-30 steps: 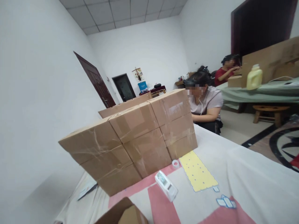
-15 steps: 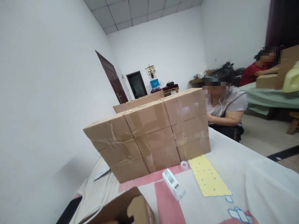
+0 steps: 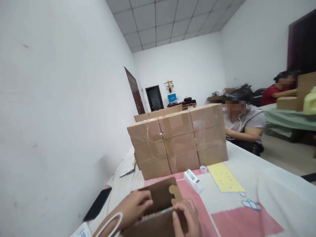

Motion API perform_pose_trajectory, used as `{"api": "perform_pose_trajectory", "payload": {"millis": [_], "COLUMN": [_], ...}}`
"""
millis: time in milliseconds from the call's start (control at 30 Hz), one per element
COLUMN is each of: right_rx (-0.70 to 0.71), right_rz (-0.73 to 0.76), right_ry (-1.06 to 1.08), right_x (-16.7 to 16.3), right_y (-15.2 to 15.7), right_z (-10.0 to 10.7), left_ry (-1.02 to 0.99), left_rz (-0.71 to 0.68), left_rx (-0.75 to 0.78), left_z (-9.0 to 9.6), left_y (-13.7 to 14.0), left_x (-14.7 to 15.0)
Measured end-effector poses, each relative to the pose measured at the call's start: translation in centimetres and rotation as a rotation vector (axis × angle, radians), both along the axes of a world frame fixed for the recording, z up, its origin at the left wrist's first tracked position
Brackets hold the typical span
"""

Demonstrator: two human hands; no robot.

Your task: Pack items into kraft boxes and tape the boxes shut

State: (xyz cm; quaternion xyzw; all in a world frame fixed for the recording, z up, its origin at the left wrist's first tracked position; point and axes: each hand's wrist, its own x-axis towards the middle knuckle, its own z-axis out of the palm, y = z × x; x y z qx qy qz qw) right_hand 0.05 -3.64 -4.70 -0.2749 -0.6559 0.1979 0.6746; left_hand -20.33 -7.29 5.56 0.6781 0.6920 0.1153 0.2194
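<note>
An open cardboard box [image 3: 158,227] stands on the cloth-covered table just in front of me, at the bottom of the view. My left hand [image 3: 138,205], a white loop around its wrist, reaches over the box's left side with curled fingers. What these fingers hold, if anything, is hidden. On the right, my right hand [image 3: 189,217] is closed over the box's near rim, thumb on the outer face. Inside, a strip of pale, partly coloured contents [image 3: 158,214] shows between my hands, too blurred to name.
Several taped cartons [image 3: 180,141] form a stacked wall beyond the box. A white handheld device [image 3: 193,181] and a tape roll [image 3: 203,169] lie before it. A black flat object [image 3: 97,204] lies at left by the wall. A person [image 3: 247,121] sits at the table's right side.
My view has tilted up and turned left, so things sit differently in it. Both my hands have come into view at the open box, which now shows further up and right.
</note>
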Motion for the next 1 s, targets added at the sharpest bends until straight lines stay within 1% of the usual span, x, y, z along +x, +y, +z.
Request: {"api": "perform_pose_trajectory", "payload": {"millis": [33,67,100,133,167,200,233,300,367,400,433,467,567,633,767,833,933,1000], "right_rx": [0.002,0.004,0.002,-0.006,-0.022,-0.047,-0.082,-0.152,-0.182,-0.182,-0.171,-0.163,-0.199,-0.234,-0.248,-0.26,-0.316,-0.32], "right_rz": [0.017,0.032,0.041,0.038,0.024,0.007,-0.003,0.022,0.104,0.14,0.163,0.167,0.091,0.073,0.053,0.075,0.211,0.308], "right_ry": [-0.024,-0.054,-0.085,-0.112,-0.131,-0.143,-0.152,-0.176,-0.233,-0.258,-0.276,-0.281,-0.237,-0.234,-0.196,-0.168,-0.163,-0.173], "right_x": [0.5,1.0,1.4,1.8,2.1,2.3,2.5,2.8,3.2,3.3,3.4,3.4,3.1,2.7,2.2,2.1,2.4,2.7], "right_y": [-0.2,-0.4,-0.5,-0.6,-0.7,-0.6,-0.4,0.3,1.1,1.5,1.8,2.0,2.2,1.9,1.1,1.0,1.4,1.7], "right_z": [0.3,0.5,0.7,0.9,1.0,0.9,0.8,0.4,0.1,0.0,0.0,0.0,-0.1,-0.3,-0.4,-0.4,-0.3,-0.4], "left_ry": [-0.044,-0.086,-0.141,-0.208,-0.274,-0.343,-0.427,-0.586,-0.688,-0.711,-0.692,-0.671,-0.686,-0.702,-0.751,-0.778,-0.796,-0.78], "left_rz": [0.033,0.064,0.125,0.186,0.239,0.284,0.295,0.221,0.163,0.184,0.257,0.328,0.416,0.448,0.417,0.388,0.357,0.357], "left_rx": [0.119,0.266,0.437,0.6,0.721,0.794,0.828,0.799,0.753,0.754,0.757,0.795,0.824,0.832,0.86,0.863,0.841,0.84], "left_z": [0.1,-0.4,-1.3,-2.6,-4.2,-6.0,-7.7,-10.5,-11.8,-12.0,-12.0,-11.8,-11.6,-11.8,-12.2,-12.3,-12.6,-12.9], "left_y": [-1.6,-3.1,-4.4,-5.6,-6.4,-7.0,-7.3,-7.3,-6.9,-6.8,-6.6,-6.5,-6.2,-6.1,-6.0,-5.7,-5.3,-5.0], "left_x": [-0.5,-1.1,-1.7,-2.2,-2.5,-2.6,-2.5,-1.9,-0.8,-0.4,0.0,0.3,0.8,1.1,1.8,1.8,1.4,0.9]}}
